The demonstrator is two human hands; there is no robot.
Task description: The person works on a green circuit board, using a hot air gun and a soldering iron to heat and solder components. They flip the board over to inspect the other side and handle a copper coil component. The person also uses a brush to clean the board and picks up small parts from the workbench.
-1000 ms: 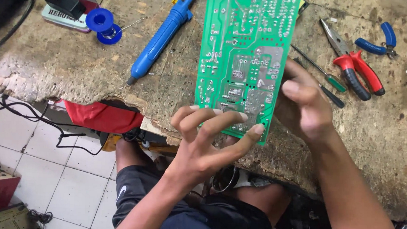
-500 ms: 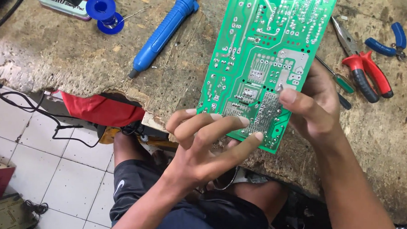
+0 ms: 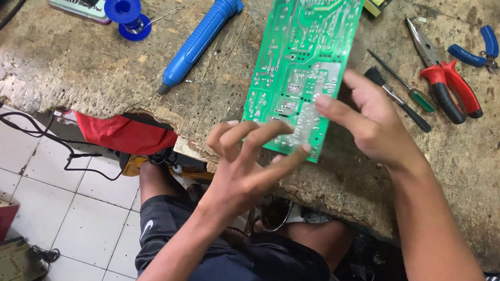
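Note:
A long green circuit board (image 3: 304,58) lies solder side up on the worn workbench (image 3: 67,71), its near end at the bench's front edge. My left hand (image 3: 249,157) hovers at that near end with fingers spread, fingertips touching the board's lower corner. My right hand (image 3: 369,120) is at the board's right edge, index finger and thumb resting on the silvery solder area. Neither hand closes around the board.
A blue desoldering pump (image 3: 201,40) lies left of the board, a blue solder spool (image 3: 126,11) further left. Right of the board are a small brush (image 3: 395,96), a green-handled screwdriver (image 3: 417,97), red pliers (image 3: 446,81) and blue cutters (image 3: 478,52). Cables (image 3: 31,131) hang below.
The view has shifted slightly. My right hand has slid up along the board's right edge and its fingers have opened. My left hand stays spread at the near end.

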